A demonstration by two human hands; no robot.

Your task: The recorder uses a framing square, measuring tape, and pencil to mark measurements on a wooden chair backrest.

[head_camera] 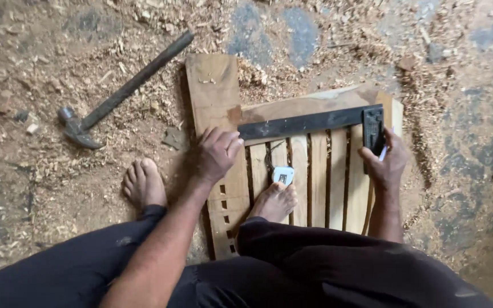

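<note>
- Clearly, the try square (315, 121) lies flat across the top of the wooden slatted frame (315, 182), and its long dark blade runs left to right, from near the left hand (217, 153) to the thick stock at the right end.
- The left hand rests with fingers spread and pressed flat on the frame's left upright board (215, 100), just beside the left tip of the blade; the fingertips look very near to it, but I cannot tell if they touch it.
- The right hand (386, 162) is at the stock, which points down toward the person along the right edge of the frame. Its fingers are curled around the stock's lower part, and they also hold a thin white pencil-like thing (383, 151).
- So the right hand is the one on the square, and the left hand is only beside it.
- One bare foot (275, 201) stands on the slats, next to a small white object (283, 175); the other foot (144, 183) is on the floor.
- A hammer (118, 94) lies in the wood shavings (58, 165) well apart to the left, its handle pointing up and to the right.
</note>
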